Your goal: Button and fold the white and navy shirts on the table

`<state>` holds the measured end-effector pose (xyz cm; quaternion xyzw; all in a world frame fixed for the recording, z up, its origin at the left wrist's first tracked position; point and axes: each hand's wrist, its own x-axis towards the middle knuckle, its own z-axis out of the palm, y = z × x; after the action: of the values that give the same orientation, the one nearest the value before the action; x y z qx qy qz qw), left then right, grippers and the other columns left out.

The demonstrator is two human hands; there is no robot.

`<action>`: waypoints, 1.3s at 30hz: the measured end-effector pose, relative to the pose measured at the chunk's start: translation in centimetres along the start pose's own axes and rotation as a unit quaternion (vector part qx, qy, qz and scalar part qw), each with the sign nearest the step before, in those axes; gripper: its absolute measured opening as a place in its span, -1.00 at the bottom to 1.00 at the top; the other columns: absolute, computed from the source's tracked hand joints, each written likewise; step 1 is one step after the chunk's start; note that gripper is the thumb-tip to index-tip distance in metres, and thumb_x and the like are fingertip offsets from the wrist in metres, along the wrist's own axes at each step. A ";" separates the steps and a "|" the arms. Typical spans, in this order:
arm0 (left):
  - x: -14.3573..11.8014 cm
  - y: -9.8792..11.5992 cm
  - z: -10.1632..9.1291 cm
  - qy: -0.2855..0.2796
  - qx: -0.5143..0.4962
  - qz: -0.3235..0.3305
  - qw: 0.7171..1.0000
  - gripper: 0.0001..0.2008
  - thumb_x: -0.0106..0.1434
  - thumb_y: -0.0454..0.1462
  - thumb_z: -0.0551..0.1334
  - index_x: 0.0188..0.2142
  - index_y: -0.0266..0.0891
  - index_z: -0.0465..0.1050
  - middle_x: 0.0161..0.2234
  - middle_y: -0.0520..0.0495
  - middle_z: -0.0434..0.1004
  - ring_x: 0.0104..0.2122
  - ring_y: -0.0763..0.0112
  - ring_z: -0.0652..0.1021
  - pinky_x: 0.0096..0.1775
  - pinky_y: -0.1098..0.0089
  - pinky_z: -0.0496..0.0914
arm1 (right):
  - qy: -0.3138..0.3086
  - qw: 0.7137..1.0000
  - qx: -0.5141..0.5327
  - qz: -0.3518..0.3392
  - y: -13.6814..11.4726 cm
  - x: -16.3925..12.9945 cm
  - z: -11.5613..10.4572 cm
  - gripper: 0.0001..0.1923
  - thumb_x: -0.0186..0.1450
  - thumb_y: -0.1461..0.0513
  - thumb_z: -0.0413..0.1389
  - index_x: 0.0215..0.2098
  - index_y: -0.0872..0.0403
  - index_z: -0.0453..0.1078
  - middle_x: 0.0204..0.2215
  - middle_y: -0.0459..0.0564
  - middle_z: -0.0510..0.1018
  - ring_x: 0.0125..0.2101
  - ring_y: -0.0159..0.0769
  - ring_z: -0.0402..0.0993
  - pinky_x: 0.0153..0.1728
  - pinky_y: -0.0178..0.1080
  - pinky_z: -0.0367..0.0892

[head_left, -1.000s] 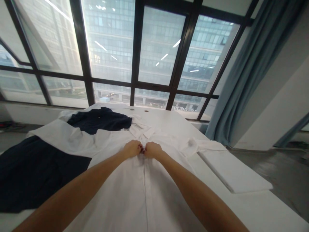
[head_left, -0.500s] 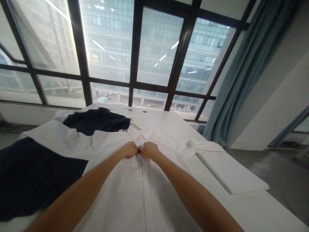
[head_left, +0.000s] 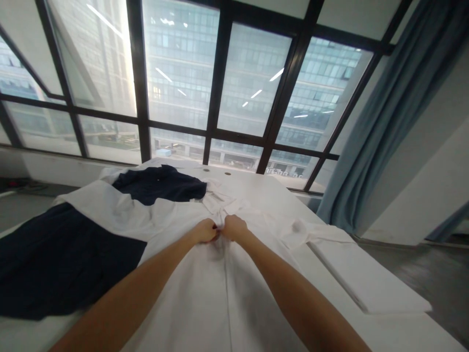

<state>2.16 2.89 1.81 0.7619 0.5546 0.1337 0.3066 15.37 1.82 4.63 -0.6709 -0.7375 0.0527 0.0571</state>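
Observation:
A white shirt lies spread out in front of me, its collar at the far end and its front opening running down the middle. My left hand pinches the cloth at that opening, a little below the collar. Close beside it, my right hand grips the opposite front edge with curled fingers. The fingertips of both hands almost meet. Whatever small part, such as a button, sits between them is hidden.
Dark navy cloth lies at the left, partly under the white sleeve, with another navy garment behind it. A flat white folded piece or board rests on the white table at the right. Beyond stand windows and a blue curtain.
My view has swung slightly left, so the scene sits further right. Both hands stay at the shirt's front opening, with small shifts of the fingers; the left wrist has turned a little.

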 end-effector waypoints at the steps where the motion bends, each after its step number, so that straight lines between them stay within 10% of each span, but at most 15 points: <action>1: 0.2 0.1 0.1 -0.005 -0.024 -0.009 1.000 -0.68 0.20 -0.23 0.07 -0.64 -0.25 0.34 -0.75 0.04 0.29 -0.73 0.46 0.37 -0.57 0.44 0.26 | 0.001 1.000 0.023 0.003 0.7 -0.1 -0.1 -0.81 0.14 0.19 0.15 -0.38 0.16 0.52 -0.46 0.18 0.61 -0.34 -0.13 0.58 -0.35 -0.24 0.40; 12: 0.7 -0.1 2.2 0.007 -0.234 -0.020 0.972 -0.64 0.25 -0.18 0.04 -0.63 -0.27 0.28 -0.79 0.11 0.21 -0.81 0.59 0.19 -0.69 0.51 -0.01 | 0.091 0.914 0.385 -0.087 4.9 -1.0 5.3 -0.76 0.23 0.15 -0.02 -0.47 0.11 0.35 -0.65 -0.11 0.47 -0.66 -0.44 0.37 -0.57 -0.41 0.24; 25: 0.4 -0.4 3.0 0.054 -0.210 0.059 0.974 -0.68 0.22 -0.21 0.01 -0.60 -0.27 0.32 -0.74 0.09 0.33 -0.77 0.55 0.30 -0.65 0.50 0.11 | 0.156 0.901 0.397 -0.078 4.4 -2.0 5.5 -0.75 0.24 0.12 -0.01 -0.44 0.10 0.37 -0.65 -0.08 0.49 -0.62 -0.39 0.42 -0.52 -0.37 0.30; 34: -0.1 0.0 2.7 0.049 -0.208 0.079 0.974 -0.68 0.24 -0.21 0.02 -0.60 -0.26 0.30 -0.73 0.11 0.31 -0.77 0.59 0.28 -0.64 0.53 0.11 | 0.020 0.854 0.519 -0.044 4.6 -1.7 4.9 -0.89 0.16 0.21 0.06 -0.45 0.12 0.34 -0.52 -0.09 0.55 -0.69 -0.49 0.38 -0.70 -0.45 0.17; 39: 0.0 -0.1 2.8 0.041 -0.196 0.080 0.976 -0.63 0.27 -0.22 -0.02 -0.63 -0.26 0.29 -0.74 0.08 0.32 -0.76 0.57 0.30 -0.61 0.52 0.15 | 0.017 0.875 0.481 -0.044 4.4 -1.5 4.3 -0.89 0.13 0.24 0.09 -0.52 0.10 0.28 -0.65 -0.16 0.46 -0.78 -0.52 0.27 -0.76 -0.45 0.09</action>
<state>3.62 2.05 -0.41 0.7225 0.4672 0.2948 0.4158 19.13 0.73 -0.30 -0.5283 -0.6485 0.3874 0.3877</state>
